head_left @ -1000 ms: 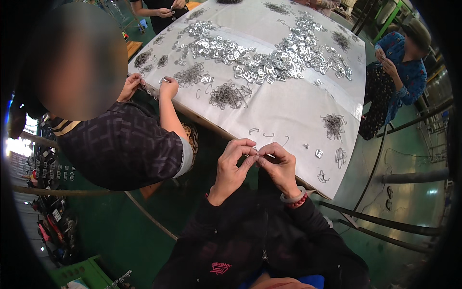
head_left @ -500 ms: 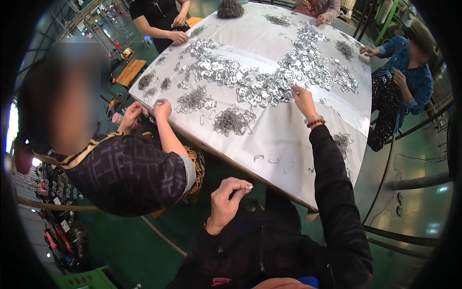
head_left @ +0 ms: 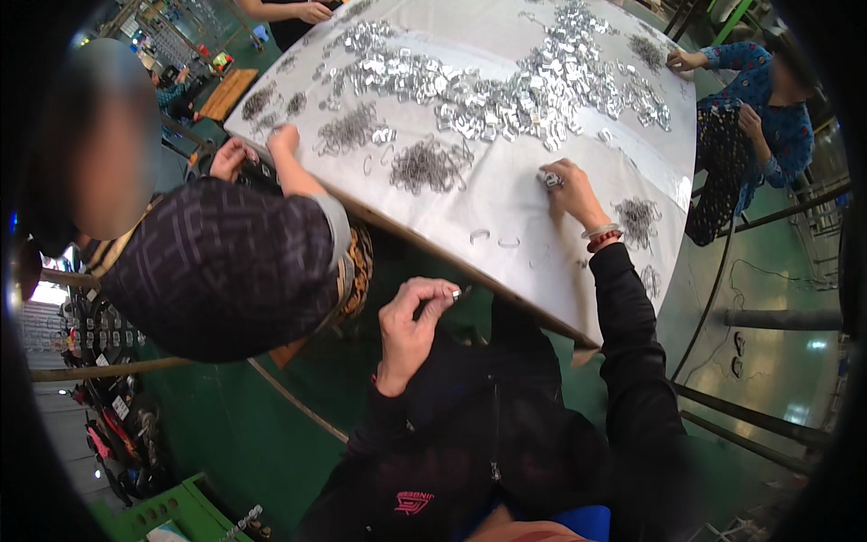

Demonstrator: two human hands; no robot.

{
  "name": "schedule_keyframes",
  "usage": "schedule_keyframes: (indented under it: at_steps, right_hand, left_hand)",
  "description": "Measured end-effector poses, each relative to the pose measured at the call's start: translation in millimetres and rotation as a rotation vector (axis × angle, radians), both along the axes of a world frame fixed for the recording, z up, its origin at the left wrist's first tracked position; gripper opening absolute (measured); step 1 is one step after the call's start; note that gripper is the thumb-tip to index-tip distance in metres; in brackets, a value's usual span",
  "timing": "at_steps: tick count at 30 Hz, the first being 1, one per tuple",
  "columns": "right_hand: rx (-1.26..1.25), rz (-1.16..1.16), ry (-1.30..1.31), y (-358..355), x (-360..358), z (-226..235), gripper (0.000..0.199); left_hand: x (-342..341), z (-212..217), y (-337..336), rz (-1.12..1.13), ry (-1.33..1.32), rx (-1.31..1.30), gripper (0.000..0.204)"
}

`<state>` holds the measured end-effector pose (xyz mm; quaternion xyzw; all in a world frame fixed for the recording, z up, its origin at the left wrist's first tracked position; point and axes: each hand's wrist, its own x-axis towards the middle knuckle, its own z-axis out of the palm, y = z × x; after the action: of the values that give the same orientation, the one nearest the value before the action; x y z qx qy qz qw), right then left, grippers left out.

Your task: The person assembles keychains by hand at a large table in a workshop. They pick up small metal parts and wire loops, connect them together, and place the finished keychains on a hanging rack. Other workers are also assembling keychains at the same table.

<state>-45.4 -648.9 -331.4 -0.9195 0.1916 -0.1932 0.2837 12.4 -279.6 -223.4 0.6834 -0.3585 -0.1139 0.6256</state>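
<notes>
What my right hand has under its curled fingers is mostly hidden; only a glint of a small metal piece shows, pressed against the white table near a wire-ring pile. My left hand, off the table's edge, pinches a small clip between thumb and fingertips.

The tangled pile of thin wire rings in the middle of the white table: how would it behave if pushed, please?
The wire ring pile would probably drag as a clump, since the rings look interlocked. It likely weighs little, being thin wire. Loose rings may slide on the smooth white table.
</notes>
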Motion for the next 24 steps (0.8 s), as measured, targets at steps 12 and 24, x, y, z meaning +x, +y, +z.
schedule_keyframes:
  at_steps: [12, 24]
  right_hand:
    - [0.075, -0.341, 0.039, -2.4, -13.7, 25.5, 0.02]
    - [-0.009, -0.154, 0.02, 18.8, 0.8, -18.1, 0.034]
  left_hand:
    - [-13.6, 4.8, 11.5, 0.006, -0.007, -0.062, 0.008]
    - [-10.9, -5.4, 15.7, -0.094, -0.081, -0.124, 0.008]
